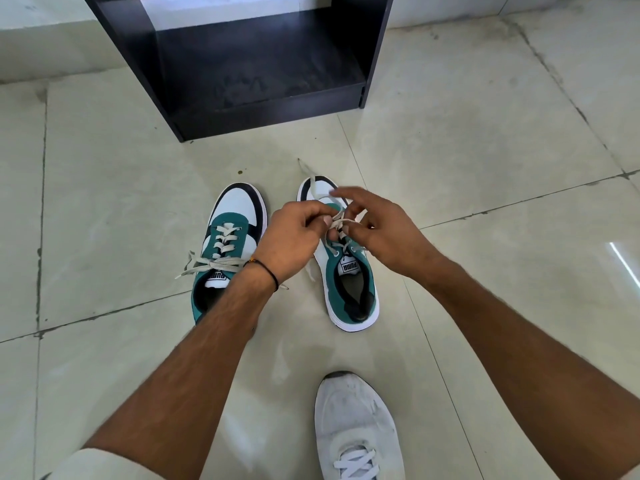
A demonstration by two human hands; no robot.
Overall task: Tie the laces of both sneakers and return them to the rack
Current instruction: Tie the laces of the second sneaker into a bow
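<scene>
Two teal, white and black sneakers stand side by side on the tiled floor, toes pointing away from me. The left sneaker (231,237) has its grey laces tied in a bow across the tongue. Over the right sneaker (349,289) my left hand (294,237) pinches a strand of its grey lace (341,221). My right hand (384,233) pinches the lace from the other side, index finger stretched out. One loose end (313,183) lies over the toe. The black rack (249,57) stands behind them with a bare lower shelf.
My own foot in a white sneaker (356,427) rests on the floor near the bottom edge. Pale floor tiles (485,150) surround the shoes on all sides. A light wall runs behind the rack.
</scene>
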